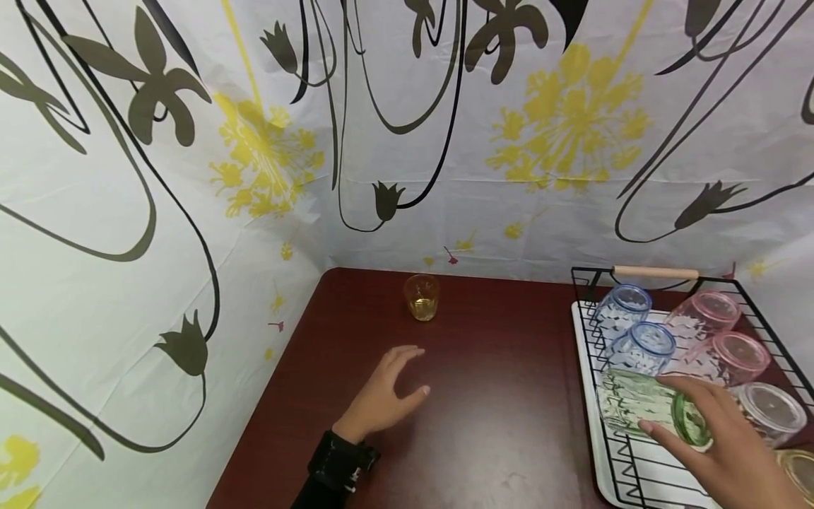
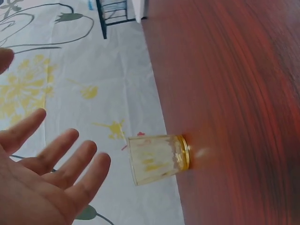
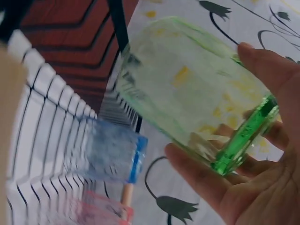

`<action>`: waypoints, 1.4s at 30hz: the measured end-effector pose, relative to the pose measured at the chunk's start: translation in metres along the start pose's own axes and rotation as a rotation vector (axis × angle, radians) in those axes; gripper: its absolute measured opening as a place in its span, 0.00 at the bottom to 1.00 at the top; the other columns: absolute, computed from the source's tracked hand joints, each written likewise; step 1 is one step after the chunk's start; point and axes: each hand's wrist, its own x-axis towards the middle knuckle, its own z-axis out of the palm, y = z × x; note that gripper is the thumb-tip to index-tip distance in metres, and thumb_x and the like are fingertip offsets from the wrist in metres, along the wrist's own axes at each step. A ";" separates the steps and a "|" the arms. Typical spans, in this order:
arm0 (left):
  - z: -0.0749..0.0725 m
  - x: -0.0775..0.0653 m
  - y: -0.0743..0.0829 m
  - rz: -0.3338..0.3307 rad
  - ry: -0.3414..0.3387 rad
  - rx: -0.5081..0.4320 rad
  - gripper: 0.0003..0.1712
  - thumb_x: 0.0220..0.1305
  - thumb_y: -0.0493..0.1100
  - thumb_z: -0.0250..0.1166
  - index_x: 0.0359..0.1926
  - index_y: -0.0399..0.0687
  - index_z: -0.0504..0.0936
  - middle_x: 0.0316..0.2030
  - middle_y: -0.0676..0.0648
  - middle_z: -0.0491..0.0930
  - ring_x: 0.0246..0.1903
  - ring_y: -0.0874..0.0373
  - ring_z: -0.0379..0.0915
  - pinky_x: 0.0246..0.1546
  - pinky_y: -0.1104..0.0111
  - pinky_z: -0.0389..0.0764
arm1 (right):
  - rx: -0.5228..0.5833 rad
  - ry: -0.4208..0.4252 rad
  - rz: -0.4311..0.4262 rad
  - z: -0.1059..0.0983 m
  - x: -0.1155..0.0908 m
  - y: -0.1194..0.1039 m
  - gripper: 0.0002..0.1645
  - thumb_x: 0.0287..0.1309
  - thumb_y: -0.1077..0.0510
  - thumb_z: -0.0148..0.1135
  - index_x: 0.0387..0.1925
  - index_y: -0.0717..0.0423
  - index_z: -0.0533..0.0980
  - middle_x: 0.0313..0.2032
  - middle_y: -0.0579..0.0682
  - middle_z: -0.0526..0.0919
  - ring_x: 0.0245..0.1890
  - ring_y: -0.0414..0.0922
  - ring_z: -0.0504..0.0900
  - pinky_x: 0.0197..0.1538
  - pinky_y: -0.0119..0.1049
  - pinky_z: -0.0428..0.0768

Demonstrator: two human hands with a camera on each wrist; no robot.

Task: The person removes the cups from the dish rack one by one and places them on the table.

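Note:
A green glass (image 1: 649, 406) is in my right hand (image 1: 731, 438), which grips it near its thick base. In the head view it lies sideways over the rack's near half; the right wrist view shows the green glass (image 3: 183, 89) between thumb and fingers, its open end pointing away from the palm. My left hand (image 1: 384, 396) hovers over the table with fingers spread, holding nothing. Beyond its fingertips a yellow glass (image 1: 422, 297) stands upright at the table's far edge. In the left wrist view the yellow glass (image 2: 157, 159) is apart from the left hand (image 2: 51, 173).
A black wire rack with a wooden handle (image 1: 655, 272) stands on a white tray (image 1: 588, 396) at the right. It holds upside-down glasses: blue glasses (image 1: 651, 339), pink glasses (image 1: 740, 353), a clear glass (image 1: 772, 410) and a yellowish one (image 1: 800, 470). Patterned cloth (image 1: 445, 155) hangs behind the brown table (image 1: 496, 396).

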 end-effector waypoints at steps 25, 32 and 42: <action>0.024 0.016 0.052 0.364 -0.165 -0.495 0.42 0.65 0.37 0.67 0.77 0.44 0.59 0.74 0.42 0.63 0.74 0.44 0.60 0.73 0.55 0.69 | 0.781 -0.082 -0.056 0.044 0.004 -0.067 0.37 0.67 0.75 0.56 0.73 0.56 0.60 0.59 0.34 0.74 0.47 0.30 0.83 0.37 0.30 0.85; 0.035 0.019 0.071 0.399 -0.270 -0.573 0.47 0.61 0.34 0.67 0.78 0.45 0.55 0.75 0.40 0.58 0.75 0.44 0.58 0.75 0.58 0.67 | 0.938 -0.099 -0.159 0.058 0.006 -0.087 0.36 0.65 0.80 0.54 0.72 0.61 0.61 0.58 0.38 0.77 0.50 0.33 0.83 0.40 0.31 0.87; 0.045 0.021 0.085 0.419 -0.274 -0.619 0.50 0.56 0.30 0.71 0.75 0.50 0.55 0.71 0.37 0.61 0.70 0.57 0.63 0.71 0.63 0.72 | 0.971 -0.113 -0.218 0.059 0.012 -0.106 0.35 0.64 0.80 0.54 0.70 0.64 0.61 0.58 0.39 0.77 0.49 0.35 0.84 0.39 0.35 0.88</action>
